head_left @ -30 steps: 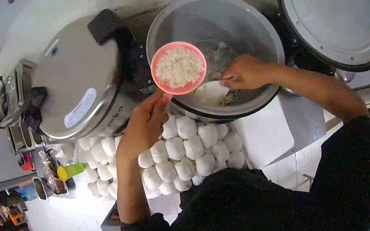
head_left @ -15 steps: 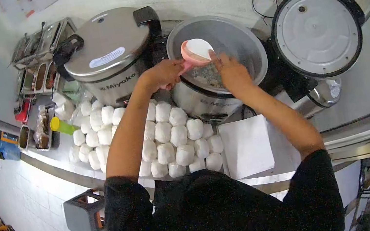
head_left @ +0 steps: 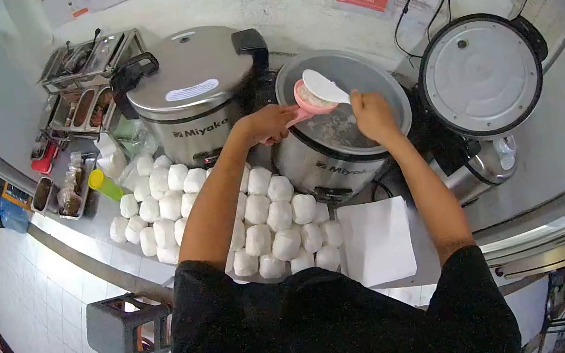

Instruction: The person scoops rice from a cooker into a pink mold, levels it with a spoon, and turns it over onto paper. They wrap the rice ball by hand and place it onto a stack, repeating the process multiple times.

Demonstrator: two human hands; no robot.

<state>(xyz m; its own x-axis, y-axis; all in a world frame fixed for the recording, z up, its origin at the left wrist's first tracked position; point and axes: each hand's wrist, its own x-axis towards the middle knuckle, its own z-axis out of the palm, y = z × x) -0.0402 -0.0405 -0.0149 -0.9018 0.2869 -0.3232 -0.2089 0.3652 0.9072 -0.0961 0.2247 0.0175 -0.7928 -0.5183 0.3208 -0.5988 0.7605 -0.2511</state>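
My left hand (head_left: 269,124) is closed around the handle of a pink scoop (head_left: 315,104), held over the mouth of an uncovered rice cooker (head_left: 339,174). White rice shows in the scoop. Gripped in my right hand (head_left: 373,116) is a white rice paddle (head_left: 324,86), its blade resting over the scoop's rim. Below both hands, rice (head_left: 336,135) lies inside the cooker's grey pot. White wrapped bundles (head_left: 280,215) are piled in front, and a stack of white paper (head_left: 377,243) sits to their right.
To the left stands a second cooker (head_left: 185,73) with its lid down. The uncovered cooker's round lid (head_left: 480,77) leans at the right, above a metal container (head_left: 483,175). Food trays (head_left: 82,110) and a yellow-capped bottle (head_left: 102,184) occupy the counter's left side.
My right hand has shifted right and slightly down, so the paddle's handle and blade now show more fully over the scoop. The view has tilted, putting the counter lower in the picture.
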